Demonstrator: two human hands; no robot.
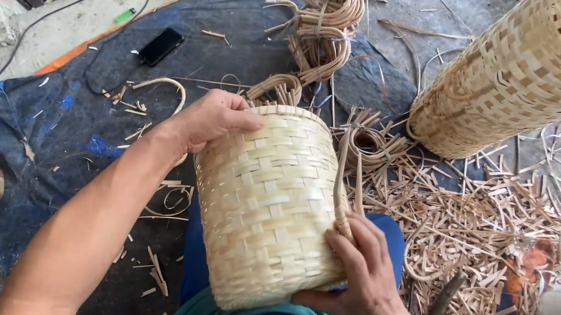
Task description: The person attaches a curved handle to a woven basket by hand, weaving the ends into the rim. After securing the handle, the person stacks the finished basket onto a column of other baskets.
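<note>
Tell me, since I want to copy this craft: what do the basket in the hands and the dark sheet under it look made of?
Basket: pale flat strips, probably split bamboo, woven over-under, matte and unfinished. Left hand grips its rim, right hand its side. Sheet: dark blue, wrinkled, likely plastic tarpaulin, with a faint sheen.

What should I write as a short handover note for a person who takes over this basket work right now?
Left hand: grips the rim of the woven basket, which lies on its side across the lap.
Right hand: pinches a bent cane strip against the basket's side.
Nearby: tall stack of finished baskets at upper right, curved cane handles on the blue tarp, cuttings on the right, phone at upper left.
Done: the basket body looks fully woven.
Left: the cane strip is held by hand only; no fastening shows.
</note>
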